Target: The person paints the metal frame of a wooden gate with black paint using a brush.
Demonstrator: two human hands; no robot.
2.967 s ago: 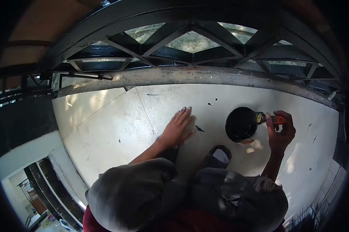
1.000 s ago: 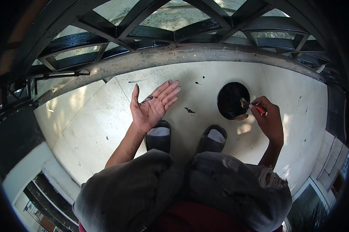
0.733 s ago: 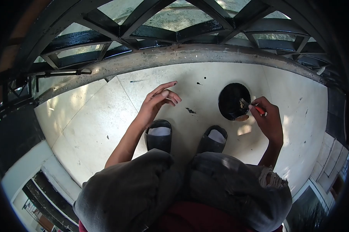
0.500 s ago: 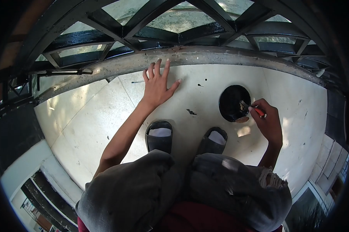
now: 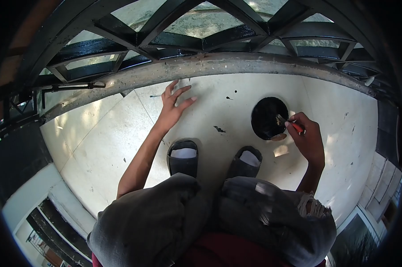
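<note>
My left hand [image 5: 172, 107] is over the pale floor, its fingers apart and slightly bent, with nothing in it. Its fingertips are near the rail at the foot of the black lattice. On the right, my right hand [image 5: 307, 135] pinches a brush [image 5: 297, 127] by its red handle. The bristle end reaches into a round black container [image 5: 265, 116] of dark contents, where the tip is hard to make out. A small tan piece [image 5: 278, 137] shows at the container's lower rim.
Black metal lattice [image 5: 205, 42] crosses the top above a worn grey rail [image 5: 165, 70]. Dark spots [image 5: 219, 129] mark the tiled floor [image 5: 98, 147]. Two dark sandals [image 5: 183, 162] with white socks stand below, between the container and my left forearm.
My left hand has drawn back from the rail and down a little to the left, its fingers now more bent. My right hand and the brush have barely moved.
</note>
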